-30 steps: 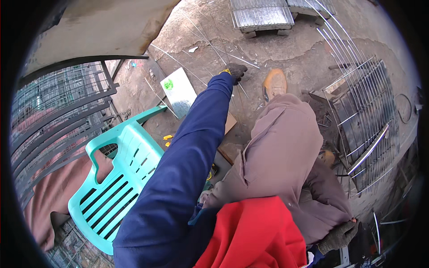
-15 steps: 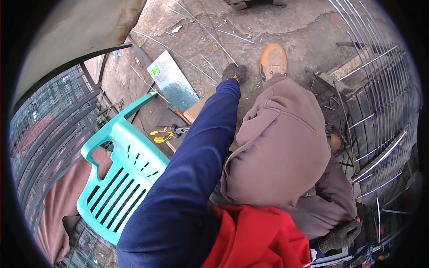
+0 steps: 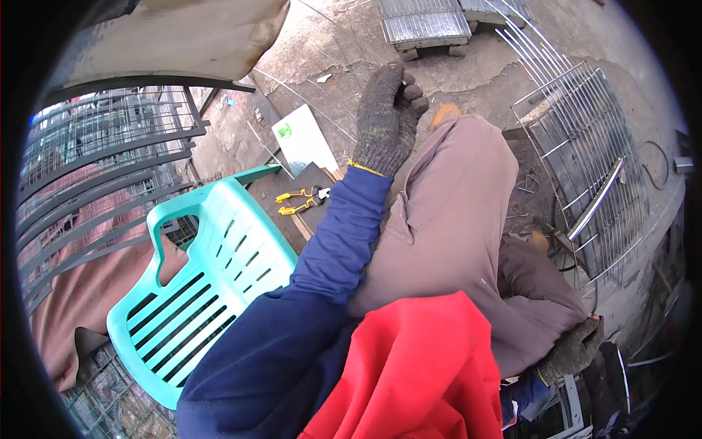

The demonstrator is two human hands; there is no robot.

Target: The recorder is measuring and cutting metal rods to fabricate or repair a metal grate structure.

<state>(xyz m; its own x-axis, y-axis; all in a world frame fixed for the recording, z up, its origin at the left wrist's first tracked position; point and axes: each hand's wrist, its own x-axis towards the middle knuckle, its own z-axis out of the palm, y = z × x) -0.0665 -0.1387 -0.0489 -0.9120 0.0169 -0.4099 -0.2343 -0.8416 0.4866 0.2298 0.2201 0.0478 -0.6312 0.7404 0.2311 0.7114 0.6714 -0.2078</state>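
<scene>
My left hand [image 3: 387,121], in a dark grey knit glove, is held out over the ground in front of my left knee. Its fingers curl inward; whatever lies within them, if anything, is hidden. Beside that forearm, yellow-handled pliers [image 3: 296,200] rest on a dark flat piece. Past them lies a shiny metal sheet [image 3: 303,139] with a green mark. My right hand [image 3: 574,351], also gloved, is low at the right, against my brown trouser leg [image 3: 453,197]. Its fingers are mostly out of sight.
A turquoise plastic chair [image 3: 212,293] stands at my left, by stacked wire mesh panels [image 3: 110,146]. To the right, a grid of metal rods [image 3: 585,146] leans over dark slats. Slatted metal pieces [image 3: 428,28] sit on blocks ahead. Thin rods and scraps litter the ground.
My left hand has come up and nearer, with its fingers now curled. The long thin rod that reached to it is no longer seen there. The view has tilted and shifted.
</scene>
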